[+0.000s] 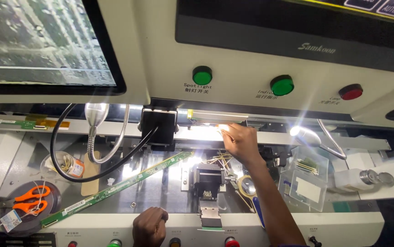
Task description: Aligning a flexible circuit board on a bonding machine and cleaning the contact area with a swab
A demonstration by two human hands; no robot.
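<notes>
Two hands at work: far left, orange-handled scissors [28, 199] lie on a tape roll, then a long green circuit strip [119, 187] slants across the bench. Left hand [150, 225] sits curled into a fist on the front ledge. Right hand [239, 141] reaches up, fingertips pressed together against the brightly lit bar [206, 132].

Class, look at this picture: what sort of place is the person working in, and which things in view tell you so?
Probably an electronics factory or repair station. The right hand reaches into a lit machine bay under a control panel with green push buttons, a long green circuit board strip lies on the bench, and a monitor hangs above.
</notes>
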